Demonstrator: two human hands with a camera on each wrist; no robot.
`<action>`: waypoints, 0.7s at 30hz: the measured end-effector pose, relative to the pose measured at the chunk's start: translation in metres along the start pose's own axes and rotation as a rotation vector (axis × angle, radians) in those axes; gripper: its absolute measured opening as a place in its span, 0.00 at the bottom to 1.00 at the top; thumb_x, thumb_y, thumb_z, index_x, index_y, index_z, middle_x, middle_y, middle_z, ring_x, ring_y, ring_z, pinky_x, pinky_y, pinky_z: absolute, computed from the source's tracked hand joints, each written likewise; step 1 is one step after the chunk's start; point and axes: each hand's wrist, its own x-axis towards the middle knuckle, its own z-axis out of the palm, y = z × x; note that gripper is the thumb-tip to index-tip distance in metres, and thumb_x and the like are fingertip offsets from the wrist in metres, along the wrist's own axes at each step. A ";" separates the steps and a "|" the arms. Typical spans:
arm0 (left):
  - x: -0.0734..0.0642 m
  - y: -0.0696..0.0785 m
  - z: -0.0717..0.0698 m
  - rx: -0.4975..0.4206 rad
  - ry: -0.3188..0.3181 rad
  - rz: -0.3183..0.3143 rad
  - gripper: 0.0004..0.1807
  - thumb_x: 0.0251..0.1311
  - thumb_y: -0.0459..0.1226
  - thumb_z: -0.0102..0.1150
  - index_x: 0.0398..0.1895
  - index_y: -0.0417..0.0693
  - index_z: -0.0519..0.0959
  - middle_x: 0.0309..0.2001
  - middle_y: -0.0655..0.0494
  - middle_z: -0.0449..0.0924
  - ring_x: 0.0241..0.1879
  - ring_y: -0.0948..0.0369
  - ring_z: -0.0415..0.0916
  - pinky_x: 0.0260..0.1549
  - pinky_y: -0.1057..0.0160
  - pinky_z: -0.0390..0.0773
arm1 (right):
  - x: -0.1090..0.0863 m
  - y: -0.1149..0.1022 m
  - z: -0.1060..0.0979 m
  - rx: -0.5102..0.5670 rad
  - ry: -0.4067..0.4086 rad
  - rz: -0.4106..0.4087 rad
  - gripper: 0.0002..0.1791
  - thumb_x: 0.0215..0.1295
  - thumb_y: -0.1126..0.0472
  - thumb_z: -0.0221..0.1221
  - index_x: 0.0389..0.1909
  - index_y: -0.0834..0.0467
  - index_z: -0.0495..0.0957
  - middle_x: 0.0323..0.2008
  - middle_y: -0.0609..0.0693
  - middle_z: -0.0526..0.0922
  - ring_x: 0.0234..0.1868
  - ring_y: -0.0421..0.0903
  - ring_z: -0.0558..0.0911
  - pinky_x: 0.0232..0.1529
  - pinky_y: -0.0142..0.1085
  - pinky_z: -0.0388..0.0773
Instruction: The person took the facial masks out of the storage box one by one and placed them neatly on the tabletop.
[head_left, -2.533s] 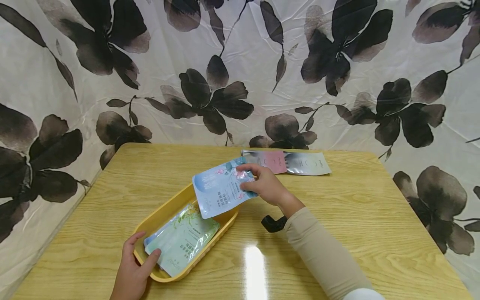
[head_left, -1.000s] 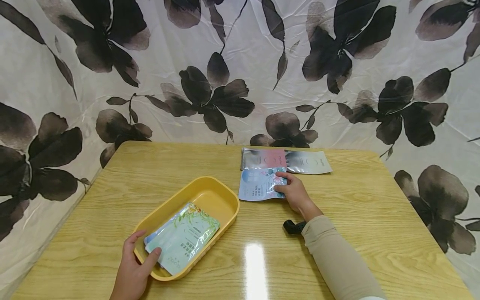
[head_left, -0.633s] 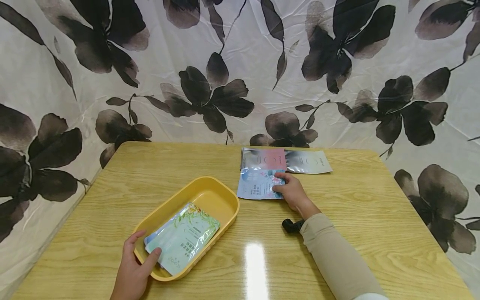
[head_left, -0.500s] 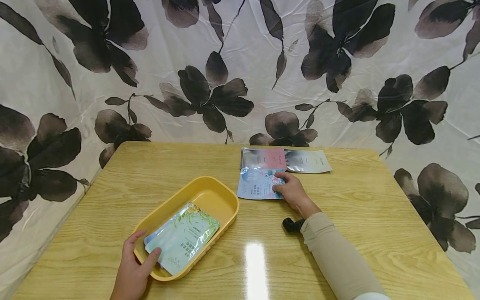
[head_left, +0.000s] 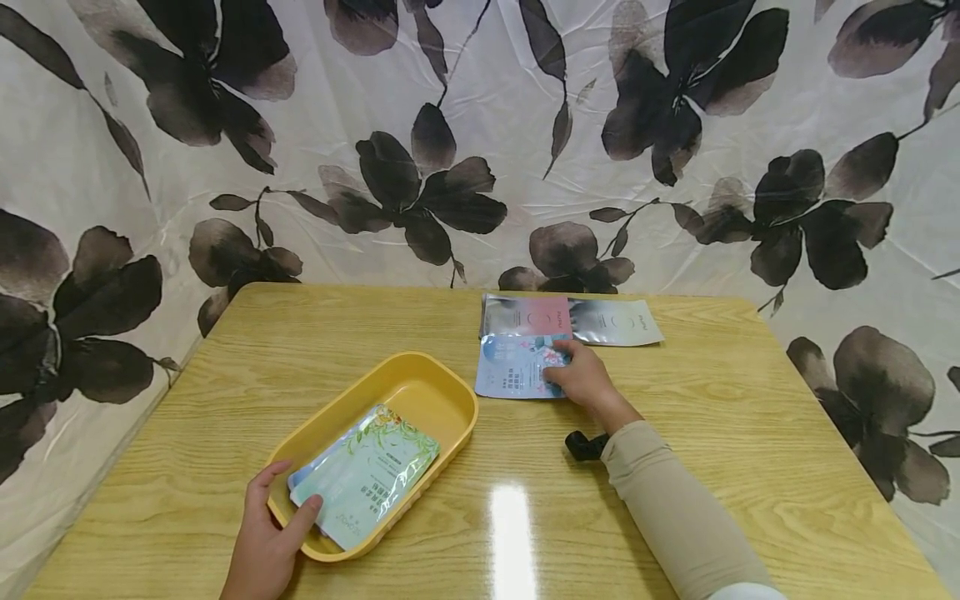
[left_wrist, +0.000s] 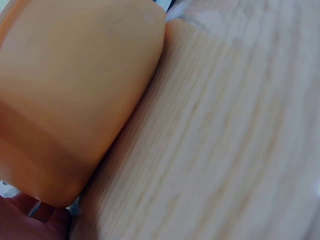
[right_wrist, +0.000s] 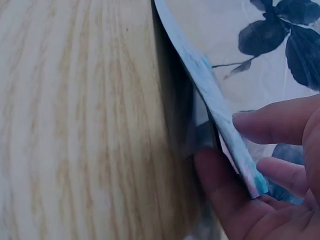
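My right hand [head_left: 588, 379] pinches the right edge of a pale blue sheet mask packet [head_left: 508, 367] with pink flowers, close over the table. In the right wrist view the packet [right_wrist: 215, 112] stands tilted, seen nearly edge-on, with fingers on both its faces. My left hand [head_left: 266, 533] grips the near left end of a yellow plastic basket [head_left: 435, 392], thumb inside the rim. A green floral packet [head_left: 367, 483] lies in the basket on top of a bluish one, which is mostly hidden. The left wrist view shows the basket's outer wall [left_wrist: 75, 95] and a few fingertips.
Behind the blue packet, a pink-and-silver packet [head_left: 528, 315] and a silver-white packet [head_left: 618, 323] lie side by side near the table's back edge. The wooden table [head_left: 675, 500] meets a flower-printed cloth [head_left: 570, 167]. A black wrist device [head_left: 585, 447] hangs at the right cuff.
My right hand has carried the blue packet from over the basket rightward, down to the table in front of the pink one. It has barely shifted lately. The left hand and basket stayed put.
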 end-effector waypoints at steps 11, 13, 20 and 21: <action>0.000 0.000 -0.001 0.016 0.000 -0.019 0.35 0.74 0.39 0.54 0.72 0.37 0.47 0.66 0.31 0.56 0.48 0.81 0.62 0.45 0.86 0.62 | -0.001 -0.001 -0.007 0.003 -0.001 0.068 0.33 0.72 0.60 0.57 0.75 0.63 0.60 0.71 0.64 0.64 0.68 0.58 0.66 0.69 0.51 0.61; 0.000 0.000 -0.001 0.019 -0.003 -0.032 0.35 0.75 0.40 0.54 0.73 0.37 0.47 0.66 0.31 0.56 0.48 0.82 0.62 0.45 0.86 0.62 | 0.000 0.000 -0.007 0.020 0.010 0.062 0.32 0.73 0.61 0.55 0.75 0.64 0.60 0.71 0.64 0.64 0.69 0.59 0.66 0.69 0.51 0.62; 0.000 0.000 -0.002 0.015 -0.008 -0.043 0.36 0.75 0.40 0.54 0.73 0.37 0.46 0.66 0.32 0.57 0.48 0.83 0.62 0.44 0.85 0.63 | 0.000 0.001 -0.007 0.084 0.070 0.044 0.27 0.73 0.66 0.47 0.72 0.64 0.63 0.69 0.64 0.66 0.69 0.58 0.66 0.66 0.50 0.66; 0.000 0.000 -0.002 0.014 -0.006 -0.037 0.36 0.74 0.40 0.54 0.73 0.37 0.46 0.66 0.31 0.57 0.48 0.82 0.62 0.44 0.85 0.63 | 0.000 0.001 -0.007 0.092 0.084 0.044 0.27 0.72 0.66 0.46 0.71 0.64 0.64 0.68 0.63 0.66 0.69 0.58 0.66 0.66 0.50 0.66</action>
